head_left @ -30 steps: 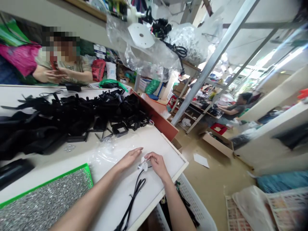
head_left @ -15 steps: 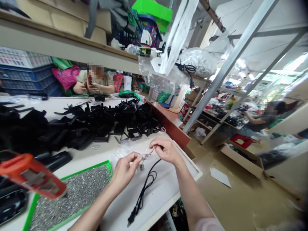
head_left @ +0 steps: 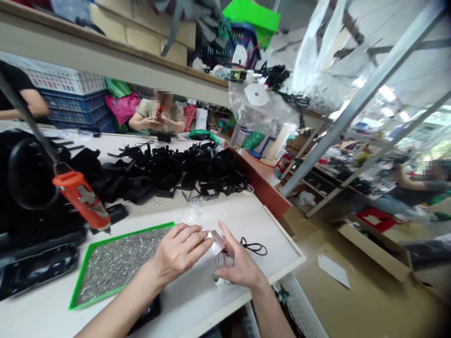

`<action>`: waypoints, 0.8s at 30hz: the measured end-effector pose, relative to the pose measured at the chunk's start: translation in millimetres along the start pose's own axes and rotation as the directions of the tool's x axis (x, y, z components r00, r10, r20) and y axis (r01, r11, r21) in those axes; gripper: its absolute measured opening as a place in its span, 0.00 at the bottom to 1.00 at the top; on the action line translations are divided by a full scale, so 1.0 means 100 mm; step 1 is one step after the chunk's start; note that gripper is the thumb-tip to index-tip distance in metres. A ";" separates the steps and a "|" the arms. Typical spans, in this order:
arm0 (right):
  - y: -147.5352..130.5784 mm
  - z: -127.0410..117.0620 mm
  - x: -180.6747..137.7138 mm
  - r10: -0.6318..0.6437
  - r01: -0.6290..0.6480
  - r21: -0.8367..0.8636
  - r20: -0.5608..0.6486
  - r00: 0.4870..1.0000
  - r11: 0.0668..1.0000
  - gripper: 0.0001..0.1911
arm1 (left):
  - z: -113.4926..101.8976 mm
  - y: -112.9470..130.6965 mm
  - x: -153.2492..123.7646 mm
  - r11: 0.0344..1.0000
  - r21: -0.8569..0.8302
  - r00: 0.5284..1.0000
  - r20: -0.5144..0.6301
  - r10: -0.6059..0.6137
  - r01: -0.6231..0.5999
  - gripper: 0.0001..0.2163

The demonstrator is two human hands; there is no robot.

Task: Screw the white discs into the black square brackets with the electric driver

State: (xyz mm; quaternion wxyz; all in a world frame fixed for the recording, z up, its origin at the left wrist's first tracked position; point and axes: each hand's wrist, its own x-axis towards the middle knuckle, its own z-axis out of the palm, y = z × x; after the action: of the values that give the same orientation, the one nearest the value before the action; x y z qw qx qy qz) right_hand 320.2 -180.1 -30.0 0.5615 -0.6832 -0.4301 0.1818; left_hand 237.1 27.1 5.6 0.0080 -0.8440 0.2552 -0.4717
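Silver pc. (head_left: pixel 216 243) at L fingers (head_left: pixel 195 242)

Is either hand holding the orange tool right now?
No, the orange tool hangs apart from the left hand and right hand.

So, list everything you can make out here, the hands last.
White flat-topped table: one, white, centre
Thin flat metal plate: one, silver, lower centre
Thin looped cable: one, black, on the table
Rectangular shallow tray: one, green, left of the plate
Small metal pieces: uncountable, silvery, in the tray
Tapering hand tool: one, orange, hanging at left
Jumbled parts: uncountable, black, heaped across the table
Slatted crates: several, blue and white, back left
Open cardboard box: one, brown, floor at right
Flat sheet: one, white, floor
Shelf goods: uncountable, mixed colours, overhead
Co-workers: at least three, dark and beige clothing, background
Left hand: one, bare, left of the plate
Right hand: one, bare, right of the plate
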 end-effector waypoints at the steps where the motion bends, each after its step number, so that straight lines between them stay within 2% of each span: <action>1: 0.09 0.22 -0.02 0.049 -0.045 0.125 -0.029 0.998 0.991 0.50 | -0.01 0.05 -0.08 1.000 0.006 1.000 0.000 -0.014 0.014 0.12; 3: 0.20 0.63 -0.08 0.127 -0.100 0.224 -0.108 0.986 0.969 0.43 | -0.06 0.15 -0.29 0.997 0.015 0.996 0.035 -0.079 0.079 0.11; 4: 0.23 0.79 -0.13 0.131 -0.100 0.180 -0.168 0.977 0.979 0.37 | -0.11 0.20 -0.41 0.992 0.019 0.990 0.064 -0.123 0.122 0.11; 5: 0.24 0.92 -0.19 0.083 -0.068 0.076 -0.225 0.971 0.995 0.31 | -0.18 0.27 -0.54 0.984 0.025 0.980 0.092 -0.176 0.174 0.11; 7: 0.24 1.09 -0.31 -0.152 0.088 -0.240 -0.261 0.953 0.967 0.20 | -0.35 0.44 -0.82 0.958 0.035 0.945 0.155 -0.287 0.285 0.11; 9: 0.24 1.20 -0.42 -0.400 0.290 -0.500 -0.126 0.908 0.816 0.15 | -0.55 0.66 -1.12 0.919 0.030 0.896 0.215 -0.389 0.392 0.11; 11: 0.24 1.29 -0.50 -0.502 0.416 -0.600 0.029 0.864 0.683 0.12 | -0.75 0.87 -1.39 0.865 0.023 0.833 0.257 -0.489 0.501 0.11; 12: 0.25 1.34 -0.52 -0.507 0.437 -0.615 0.069 0.859 0.656 0.10 | -0.84 0.96 -1.52 0.830 0.034 0.794 0.270 -0.544 0.557 0.12; 13: 0.26 1.40 -0.52 -0.500 0.439 -0.621 0.086 0.862 0.650 0.08 | -0.91 1.02 -1.64 0.785 0.060 0.745 0.277 -0.607 0.617 0.12; 15: 0.28 1.51 -0.49 -0.498 0.420 -0.642 0.068 0.864 0.641 0.06 | -1.00 1.06 -1.85 0.660 0.124 0.611 0.283 -0.739 0.741 0.16; 17: 0.32 1.62 -0.42 -0.533 0.421 -0.687 0.058 0.844 0.592 0.06 | -0.99 1.01 -2.01 0.537 0.148 0.478 0.306 -0.824 0.831 0.22; 19: 0.37 1.71 -0.33 -0.569 0.440 -0.740 0.095 0.817 0.508 0.05 | -0.90 0.91 -2.10 0.471 0.120 0.400 0.375 -0.837 0.874 0.27; 21: 0.42 1.78 -0.25 -0.573 0.453 -0.782 0.152 0.805 0.429 0.03 | -0.76 0.83 -2.14 0.458 0.085 0.374 0.459 -0.806 0.885 0.31; 24: 0.49 1.85 -0.21 -0.548 0.456 -0.812 0.208 0.810 0.365 0.04 | -0.60 0.77 -2.17 0.434 0.066 0.339 0.522 -0.782 0.899 0.29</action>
State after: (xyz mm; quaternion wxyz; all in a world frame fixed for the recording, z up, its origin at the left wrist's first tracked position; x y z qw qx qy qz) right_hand 192.1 -84.1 -136.2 0.2153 -0.7078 -0.6214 -0.2581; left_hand 64.5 69.1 -152.9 -0.2746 -0.9334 -0.1778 -0.1477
